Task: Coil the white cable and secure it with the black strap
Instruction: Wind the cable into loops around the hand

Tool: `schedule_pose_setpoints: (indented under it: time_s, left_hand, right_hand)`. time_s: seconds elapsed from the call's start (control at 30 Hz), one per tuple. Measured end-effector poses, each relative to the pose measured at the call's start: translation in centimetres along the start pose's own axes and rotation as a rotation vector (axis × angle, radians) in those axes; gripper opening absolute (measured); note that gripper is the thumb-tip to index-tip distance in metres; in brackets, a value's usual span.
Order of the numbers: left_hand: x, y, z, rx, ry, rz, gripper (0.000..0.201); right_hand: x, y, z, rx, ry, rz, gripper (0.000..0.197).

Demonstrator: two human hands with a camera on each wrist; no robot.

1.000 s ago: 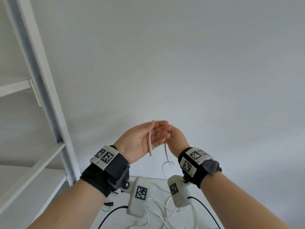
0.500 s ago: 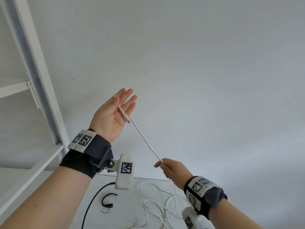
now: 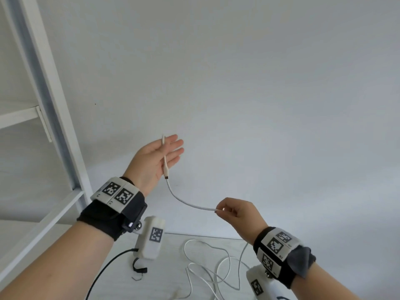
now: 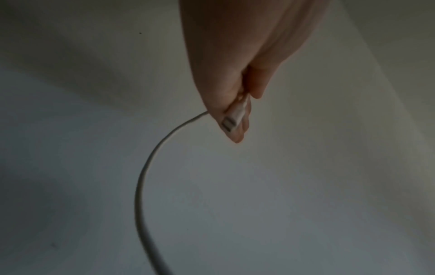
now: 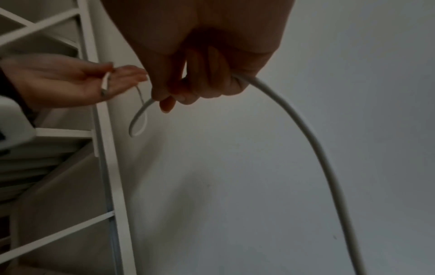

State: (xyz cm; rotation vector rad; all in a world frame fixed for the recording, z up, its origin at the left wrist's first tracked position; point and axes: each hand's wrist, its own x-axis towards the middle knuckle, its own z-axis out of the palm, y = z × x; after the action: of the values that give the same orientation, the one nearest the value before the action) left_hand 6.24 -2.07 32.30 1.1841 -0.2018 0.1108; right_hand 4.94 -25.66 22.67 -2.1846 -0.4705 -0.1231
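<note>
My left hand (image 3: 171,148) is raised with its palm toward me and its fingers straight. Its thumb pinches the plug end (image 4: 231,121) of the white cable (image 3: 186,203) against the fingers. The cable sags in a short curve to my right hand (image 3: 220,210), lower and to the right, which pinches it between thumb and forefinger (image 5: 164,104). From there the cable drops to loose loops (image 3: 216,269) on the table. The black strap (image 3: 138,267) lies curled on the table below my left wrist.
A white shelf frame (image 3: 54,105) stands at the left, close to my left arm. A plain pale wall fills the background. The white table (image 3: 168,269) lies below. A black camera lead (image 3: 104,269) runs under my left forearm.
The hands were together a second ago, then drew apart with the cable taut. Now the span between them hangs slack, and the plug lies down across my left palm.
</note>
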Motion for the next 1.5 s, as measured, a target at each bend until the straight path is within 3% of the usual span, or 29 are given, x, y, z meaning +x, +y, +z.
schedule_pose_setpoints:
  time_s: [0.23,0.47,0.67,0.87,1.07,1.23,1.3,1.43,1.5]
  left_hand:
    - [-1.8,-0.9,1.4,0.339,-0.200,-0.203,0.031]
    - [-3.0,-0.8,1.8,0.336,-0.313,-0.302,0.029]
    - [-3.6,-0.3,2.2,0.307,-0.386,-0.325,0.032]
    - [-4.3,0.0,2.5,0.274,-0.406,-0.280,0.025]
    - [-4.0,1.5,2.3,0.069,-0.300,-0.231,0.016]
    - [-3.2,3.2,1.1,0.019,-0.220,-0.173,0.015]
    - [-3.2,3.1,0.7,0.005,-0.215,-0.180,0.014]
    - [-3.6,2.3,1.0,-0.001,-0.249,-0.241,0.015]
    - [-3.8,1.9,1.4,-0.024,-0.254,-0.260,0.015]
  right_hand:
    - [1.5,-4.9,-2.5,-0.045,0.078,-0.183,0.014]
    - [2.6,-8.7,-4.2,-0.063,0.092,-0.288,0.012]
    - [3.1,-9.7,-4.4,-0.063,0.132,-0.290,0.010]
    - [3.3,-9.8,-4.3,0.018,0.158,-0.228,0.007]
    - [2.7,-5.1,-3.1,0.268,-0.060,-0.021,0.025]
    - [0.8,-1.1,-2.6,0.461,-0.102,0.162,0.029]
    - [0.6,-0.6,-2.7,0.477,-0.057,0.201,0.027]
    - [1.8,-1.9,-3.9,0.536,0.247,0.230,0.026]
    - [2.5,-3.0,-4.5,0.516,0.303,0.233,0.025]
